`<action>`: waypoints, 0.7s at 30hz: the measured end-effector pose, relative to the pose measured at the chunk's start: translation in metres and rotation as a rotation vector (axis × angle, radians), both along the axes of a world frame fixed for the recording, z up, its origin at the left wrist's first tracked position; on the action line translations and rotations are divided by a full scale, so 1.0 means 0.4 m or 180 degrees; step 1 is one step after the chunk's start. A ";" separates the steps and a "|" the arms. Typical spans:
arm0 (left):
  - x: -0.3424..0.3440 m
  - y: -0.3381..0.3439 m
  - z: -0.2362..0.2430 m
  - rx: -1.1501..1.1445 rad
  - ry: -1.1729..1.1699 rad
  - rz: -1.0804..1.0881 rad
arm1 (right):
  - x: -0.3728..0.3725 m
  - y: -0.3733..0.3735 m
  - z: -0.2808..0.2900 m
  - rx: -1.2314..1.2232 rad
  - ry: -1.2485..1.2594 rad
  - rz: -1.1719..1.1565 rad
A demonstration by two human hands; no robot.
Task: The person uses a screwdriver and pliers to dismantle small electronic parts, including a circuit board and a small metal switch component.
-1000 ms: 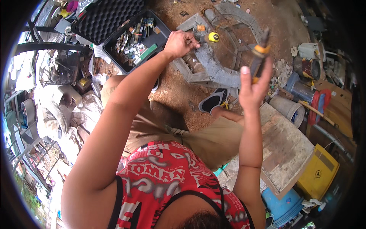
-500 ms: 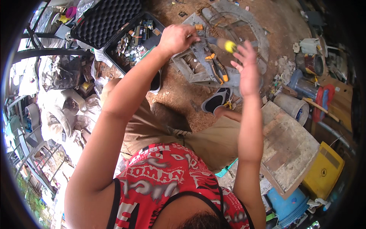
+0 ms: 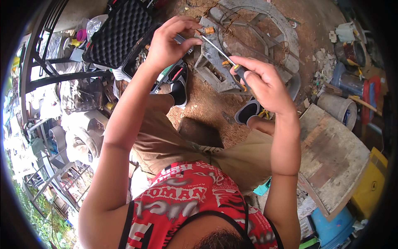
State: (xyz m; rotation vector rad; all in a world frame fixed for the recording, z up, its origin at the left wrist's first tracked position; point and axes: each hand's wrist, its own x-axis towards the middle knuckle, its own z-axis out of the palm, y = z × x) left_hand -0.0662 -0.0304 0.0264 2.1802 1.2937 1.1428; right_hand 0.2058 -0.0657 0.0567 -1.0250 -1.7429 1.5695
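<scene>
My right hand (image 3: pixel 263 83) is wrapped round the dark handle of a screwdriver (image 3: pixel 217 45), whose yellow collar shows by my index finger. Its long metal shaft points up and left toward my left hand (image 3: pixel 172 41). There the fingers are curved, with the thumb apart from them beside the shaft's tip; whether a small piece sits at that tip I cannot tell. Below the right hand, orange-and-black pliers (image 3: pixel 226 64) lie mostly hidden on a grey metal frame (image 3: pixel 213 79). A small orange piece (image 3: pixel 209 30) rests at the frame's upper end.
An open black case (image 3: pixel 120 35) with foam in its lid stands at the left, partly behind my left arm. A worn board (image 3: pixel 327 157) lies at the right, near a yellow container (image 3: pixel 373 182) and a blue tub (image 3: pixel 331 226). A grey bucket (image 3: pixel 338 108) stands farther up.
My right hand, open and blurred before, has closed round the screwdriver's handle. The left thumb and fingers have parted from their pinch near the shaft, and that hand has shifted left.
</scene>
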 end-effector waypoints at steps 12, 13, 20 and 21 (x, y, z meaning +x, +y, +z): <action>0.002 0.036 -0.044 0.0036 -0.0851 -0.0039 | -0.009 0.022 0.012 -0.0133 -0.0269 0.0020; 0.003 0.036 -0.047 0.0057 -0.0835 0.0013 | -0.014 0.013 0.001 -0.0117 -0.0216 -0.0039; 0.003 0.033 -0.052 0.0302 -0.0711 0.0465 | -0.058 -0.011 -0.035 0.0577 -0.0256 -0.0314; 0.006 0.033 -0.054 0.0325 -0.0713 0.0507 | -0.065 -0.018 -0.045 0.0773 -0.0273 -0.0431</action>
